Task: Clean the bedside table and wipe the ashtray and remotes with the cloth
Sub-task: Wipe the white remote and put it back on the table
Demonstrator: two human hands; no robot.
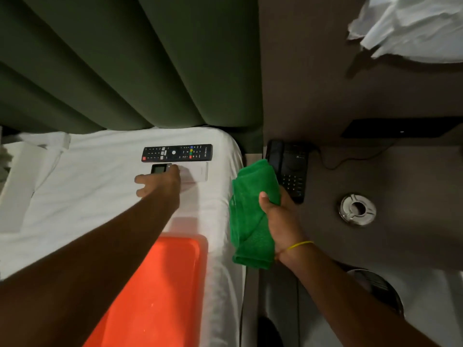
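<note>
Bunched green cloth point(253, 211), gripped, right hand point(280, 216)

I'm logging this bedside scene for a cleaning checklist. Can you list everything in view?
TV remote: 1, black, on the bed sheet near the headboard.
AC remote: 1, white, beside the TV remote, under the left hand.
Tray: 1, orange, on the bed.
Bed sheet: 1, white.
Headboard: 1, dark green, padded.
Telephone: 1, black, on the bedside table.
Ashtray: 1, silvery, on the table.
Cloth: 1, green, in the right hand.
Left hand: on the AC remote.
Right hand: grip closed on the cloth.
</note>
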